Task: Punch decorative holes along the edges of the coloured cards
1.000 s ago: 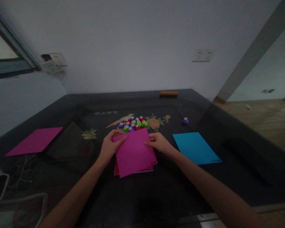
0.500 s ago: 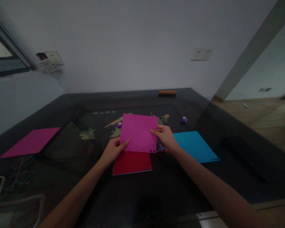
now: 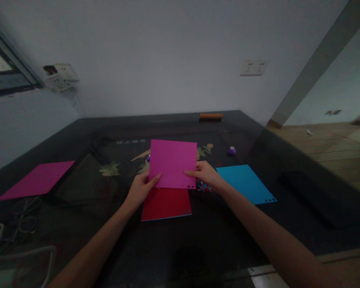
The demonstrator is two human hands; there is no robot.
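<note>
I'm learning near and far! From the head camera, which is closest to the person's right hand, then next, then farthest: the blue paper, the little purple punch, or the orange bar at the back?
From the right hand:
1. Blue paper, flat just to its right.
2. Purple punch, farther back on the right.
3. Orange bar, at the table's far edge.

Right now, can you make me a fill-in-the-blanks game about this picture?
1. Both hands hold up a sheet of ____ paper.
2. Right under it on the table lies a ____ sheet.
3. The sheet beside the right hand is ____.
4. The left hand pinches the held sheet at its lower ____ corner.

Missing words: pink; red; blue; left
</note>
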